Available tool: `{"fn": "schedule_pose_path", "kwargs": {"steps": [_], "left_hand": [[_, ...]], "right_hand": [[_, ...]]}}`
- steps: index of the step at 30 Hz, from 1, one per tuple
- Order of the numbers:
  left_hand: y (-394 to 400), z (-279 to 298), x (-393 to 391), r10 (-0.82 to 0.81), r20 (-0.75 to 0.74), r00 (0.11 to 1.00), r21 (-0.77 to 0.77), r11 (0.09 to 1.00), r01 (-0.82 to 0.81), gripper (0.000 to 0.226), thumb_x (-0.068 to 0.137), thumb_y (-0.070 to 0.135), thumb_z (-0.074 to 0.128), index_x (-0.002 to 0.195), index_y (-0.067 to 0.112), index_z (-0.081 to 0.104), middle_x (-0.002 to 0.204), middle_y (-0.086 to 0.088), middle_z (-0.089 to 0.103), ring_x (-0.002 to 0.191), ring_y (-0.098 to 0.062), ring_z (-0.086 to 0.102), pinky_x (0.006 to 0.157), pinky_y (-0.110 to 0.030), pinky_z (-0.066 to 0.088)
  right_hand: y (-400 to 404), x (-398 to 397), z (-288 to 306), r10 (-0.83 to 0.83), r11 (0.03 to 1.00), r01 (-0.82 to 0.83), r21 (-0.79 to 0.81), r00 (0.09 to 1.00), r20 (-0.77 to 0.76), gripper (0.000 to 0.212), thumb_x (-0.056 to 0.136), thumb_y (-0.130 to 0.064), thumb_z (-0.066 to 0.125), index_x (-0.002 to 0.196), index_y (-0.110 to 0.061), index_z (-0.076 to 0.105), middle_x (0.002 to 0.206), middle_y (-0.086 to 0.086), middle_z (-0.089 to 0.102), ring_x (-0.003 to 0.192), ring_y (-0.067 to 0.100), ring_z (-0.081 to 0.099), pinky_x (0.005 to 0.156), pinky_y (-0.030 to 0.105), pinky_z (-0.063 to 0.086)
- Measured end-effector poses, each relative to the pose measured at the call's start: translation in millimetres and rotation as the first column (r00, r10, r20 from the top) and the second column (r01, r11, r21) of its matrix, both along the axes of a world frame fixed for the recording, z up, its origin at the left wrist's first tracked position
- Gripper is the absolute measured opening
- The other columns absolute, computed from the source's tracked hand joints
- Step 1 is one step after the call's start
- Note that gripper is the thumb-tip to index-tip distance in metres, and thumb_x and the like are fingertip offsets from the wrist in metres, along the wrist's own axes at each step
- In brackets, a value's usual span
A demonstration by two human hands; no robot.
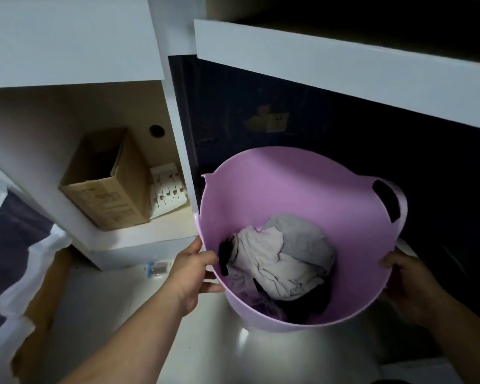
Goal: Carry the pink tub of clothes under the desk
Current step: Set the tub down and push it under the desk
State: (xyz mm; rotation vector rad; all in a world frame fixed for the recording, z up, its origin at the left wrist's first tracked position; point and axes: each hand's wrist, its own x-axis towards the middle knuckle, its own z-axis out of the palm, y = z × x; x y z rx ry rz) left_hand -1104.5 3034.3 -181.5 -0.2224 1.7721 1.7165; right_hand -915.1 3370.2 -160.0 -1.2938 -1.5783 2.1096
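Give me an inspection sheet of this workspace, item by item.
Surface: pale glossy floor, with glare.
Job's things: pink tub held tilted above the floor at the dark opening under the desk; clothes crumpled at its bottom, well below the rim.
Clutter: small blue-capped item on the floor.
Grips: left hand pinches the tub's left rim, thumb inside; right hand grips the right wall from outside, below the handle slot.
Cables: nothing seen.
Surroundings: shelf left of the opening holds a cardboard box and a white slotted piece; a wall socket shows dimly at the back of the opening.
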Motion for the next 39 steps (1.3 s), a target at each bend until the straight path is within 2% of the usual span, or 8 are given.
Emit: {"fn": "schedule_pose_path", "kwargs": {"steps": [3, 5, 11, 19, 22, 27, 32, 39], "left_hand": [[6, -1, -5, 0.013, -0.007, 1.000, 0.002, 1.000, -0.013, 0.067, 0.072, 0.009, 0.060, 0.135, 0.031, 0.070, 0.109, -0.021, 0.080, 0.085, -0.040, 0.075, 0.066, -0.045, 0.065], [9, -2, -9, 0.024, -0.015, 1.000, -0.001, 1.000, -0.024, 0.069, 0.073, 0.008, 0.060, 0.138, 0.030, 0.068, 0.111, -0.022, 0.080, 0.087, -0.043, 0.073, 0.066, -0.047, 0.065], [18, -7, -16, 0.030, -0.044, 0.999, -0.021, 0.999, -0.031, 0.067, 0.080, 0.004, 0.057, 0.142, 0.027, 0.065, 0.116, -0.024, 0.077, 0.088, -0.045, 0.072, 0.066, -0.046, 0.065], [25, -12, -23, 0.044, -0.052, 0.998, -0.044, 0.998, -0.047, 0.062, 0.083, 0.002, 0.055, 0.138, 0.028, 0.067, 0.114, -0.023, 0.078, 0.110, -0.059, 0.068, 0.071, -0.052, 0.066], [27, -13, -25, 0.047, -0.055, 0.997, -0.047, 0.998, -0.049, 0.062, 0.084, 0.002, 0.054, 0.139, 0.028, 0.066, 0.116, -0.024, 0.077, 0.110, -0.059, 0.068, 0.070, -0.050, 0.066], [27, -16, -29, 0.054, -0.072, 0.996, -0.045, 0.997, -0.058, 0.062, 0.086, 0.001, 0.052, 0.141, 0.027, 0.064, 0.115, -0.023, 0.077, 0.090, -0.047, 0.072, 0.066, -0.046, 0.065], [33, -15, -31, 0.047, -0.070, 0.996, -0.046, 0.998, -0.050, 0.062, 0.088, 0.002, 0.051, 0.145, 0.026, 0.061, 0.119, -0.022, 0.075, 0.107, -0.056, 0.070, 0.068, -0.047, 0.066], [40, -16, -39, 0.053, -0.078, 0.996, -0.047, 0.997, -0.057, 0.060, 0.089, 0.003, 0.051, 0.144, 0.025, 0.061, 0.122, -0.021, 0.074, 0.104, -0.053, 0.072, 0.065, -0.043, 0.064]], "right_hand": [[6, -7, -5, 0.027, 1.000, -0.026, 0.012, 1.000, -0.017, 0.052, 0.076, -0.007, 0.051, 0.124, -0.021, 0.066, 0.127, 0.026, 0.067, 0.115, 0.053, 0.060, 0.091, 0.060, 0.052], [11, -13, -7, 0.040, 0.999, -0.039, 0.020, 0.999, -0.025, 0.053, 0.077, -0.007, 0.050, 0.127, -0.019, 0.064, 0.130, 0.028, 0.064, 0.122, 0.055, 0.056, 0.093, 0.062, 0.050], [24, -30, -12, 0.042, 0.998, -0.042, 0.040, 0.999, -0.021, 0.053, 0.075, -0.005, 0.048, 0.125, -0.011, 0.064, 0.109, 0.023, 0.066, 0.094, 0.040, 0.062, 0.074, 0.047, 0.055], [39, -48, -24, 0.033, 0.999, -0.032, 0.021, 0.999, -0.024, 0.051, 0.062, -0.011, 0.055, 0.111, -0.014, 0.068, 0.095, 0.016, 0.072, 0.087, 0.040, 0.065, 0.068, 0.046, 0.058], [39, -53, -27, 0.048, 0.999, -0.047, 0.013, 0.998, -0.036, 0.051, 0.060, -0.012, 0.055, 0.109, -0.015, 0.068, 0.093, 0.016, 0.070, 0.083, 0.039, 0.064, 0.065, 0.045, 0.058], [43, -60, -29, 0.108, 0.994, -0.107, 0.011, 0.993, -0.049, 0.047, 0.071, -0.007, 0.050, 0.116, -0.013, 0.064, 0.099, 0.017, 0.068, 0.083, 0.039, 0.064, 0.062, 0.045, 0.059], [49, -66, -32, 0.135, 0.991, -0.135, 0.012, 0.990, -0.047, 0.049, 0.074, -0.007, 0.049, 0.120, -0.011, 0.063, 0.104, 0.020, 0.068, 0.087, 0.041, 0.064, 0.066, 0.045, 0.059], [56, -74, -36, 0.132, 0.991, -0.132, 0.005, 0.988, -0.077, 0.050, 0.071, -0.009, 0.052, 0.119, -0.015, 0.065, 0.095, 0.014, 0.074, 0.086, 0.041, 0.067, 0.064, 0.047, 0.061]]}}
